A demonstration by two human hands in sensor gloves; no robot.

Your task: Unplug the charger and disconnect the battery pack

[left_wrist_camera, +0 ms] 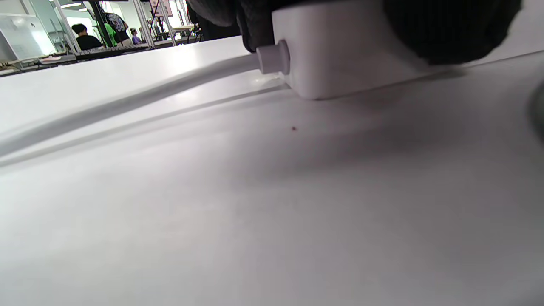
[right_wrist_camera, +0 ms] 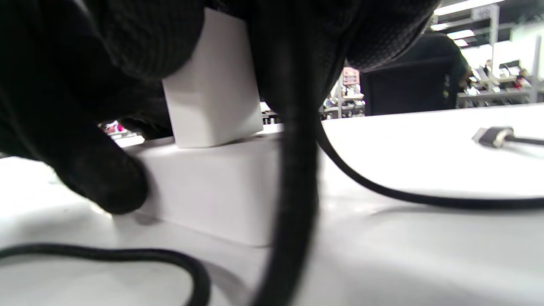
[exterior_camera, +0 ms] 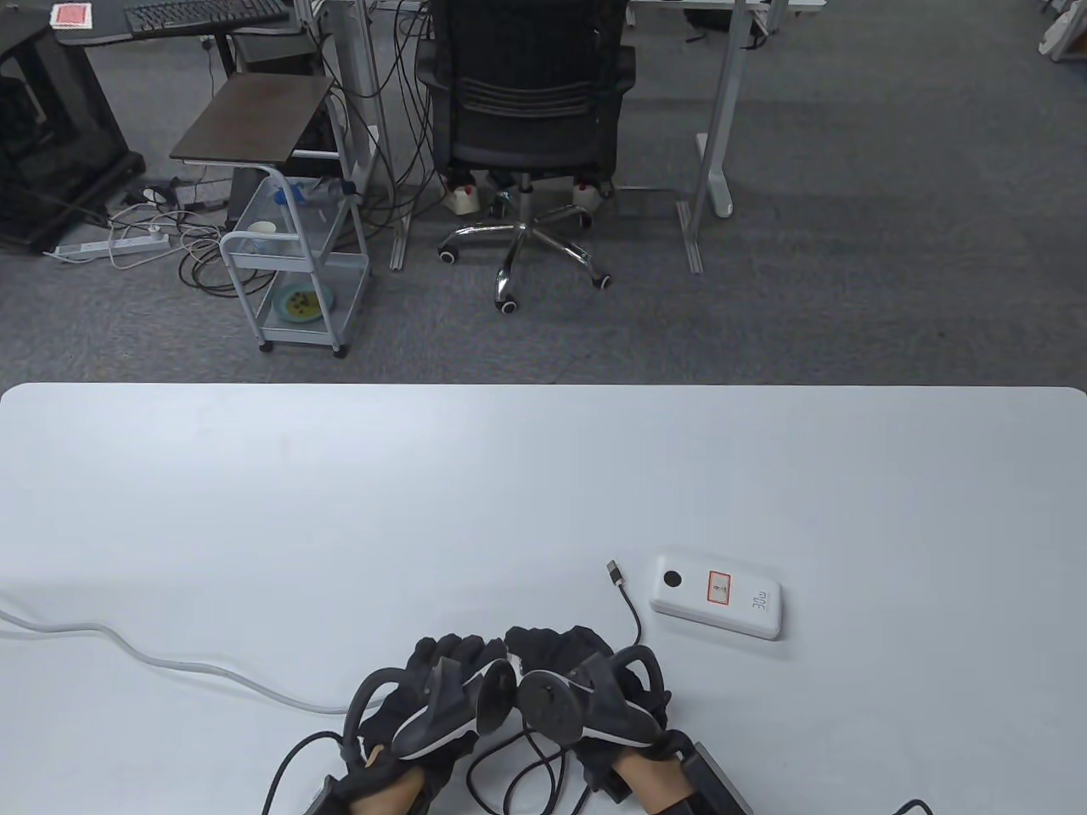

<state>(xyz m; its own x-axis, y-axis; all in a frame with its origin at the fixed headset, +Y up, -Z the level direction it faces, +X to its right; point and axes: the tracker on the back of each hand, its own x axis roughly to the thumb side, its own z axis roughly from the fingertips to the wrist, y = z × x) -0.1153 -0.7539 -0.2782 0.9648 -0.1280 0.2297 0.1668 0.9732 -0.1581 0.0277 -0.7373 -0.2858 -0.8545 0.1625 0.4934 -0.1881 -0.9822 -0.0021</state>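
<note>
My two hands work side by side at the table's front edge. My left hand (exterior_camera: 450,658) presses down on a white power strip (left_wrist_camera: 340,51), whose white cord (exterior_camera: 170,658) trails off to the left. My right hand (exterior_camera: 556,649) grips the white charger cube (right_wrist_camera: 212,85), which stands plugged into the strip (right_wrist_camera: 212,191). The charger's black cable (exterior_camera: 633,620) runs away from my hands and ends in a free USB plug (exterior_camera: 615,573). The white battery pack (exterior_camera: 718,597) lies flat just right of that plug, apart from it.
Black glove cables (exterior_camera: 509,764) loop on the table (exterior_camera: 340,509) below my hands. An office chair (exterior_camera: 531,127), a small cart (exterior_camera: 293,255) and desks stand on the floor beyond the table's far edge.
</note>
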